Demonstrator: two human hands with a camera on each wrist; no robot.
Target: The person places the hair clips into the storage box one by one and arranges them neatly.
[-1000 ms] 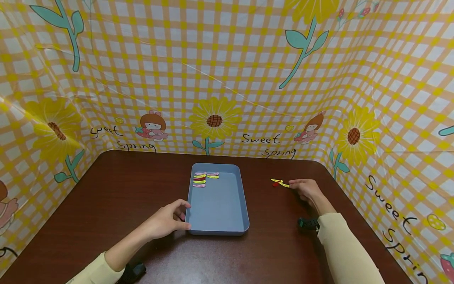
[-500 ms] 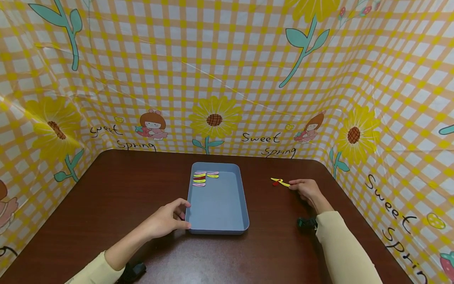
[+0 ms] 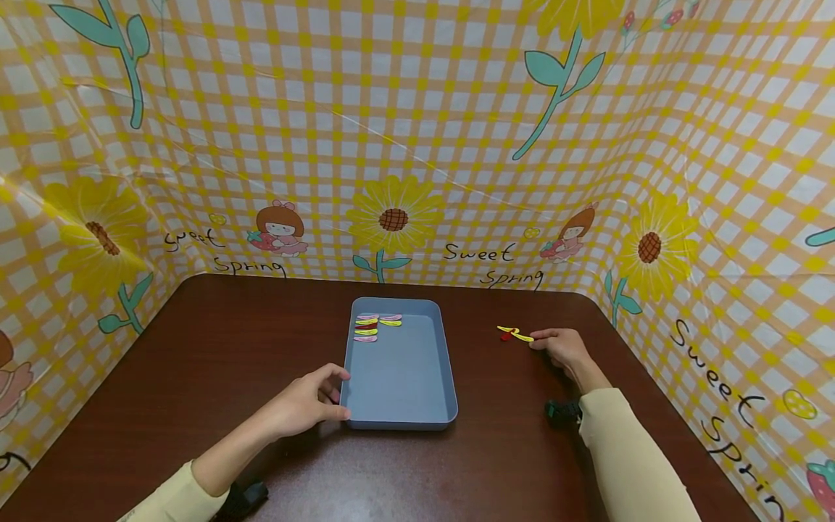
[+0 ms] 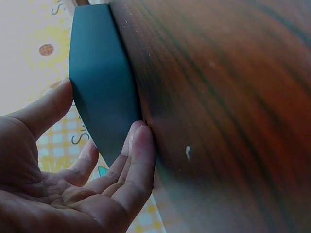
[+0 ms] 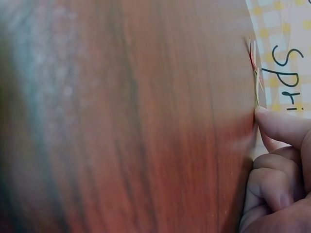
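A blue-grey rectangular tray (image 3: 398, 384) lies mid-table. My left hand (image 3: 306, 406) holds its near left side, thumb at the corner and fingers at the wall (image 4: 99, 73). Inside, at the far left, snap hair clips lie in two columns: pink (image 3: 365, 338), yellow (image 3: 391, 324) and dark red (image 3: 366, 327). To the right of the tray, my right hand (image 3: 567, 351) pinches the near end of a yellow hair clip (image 3: 522, 338) between thumb and index finger. Another yellow hair clip (image 3: 505, 329) and a red hair clip (image 3: 505, 337) lie against its far end.
The dark brown wooden table (image 3: 215, 348) is enclosed by a checked cloth (image 3: 457, 167) printed with sunflowers at the back and sides. A black strap device (image 3: 562, 413) shows under the right wrist, and another black device (image 3: 244, 500) under the left.
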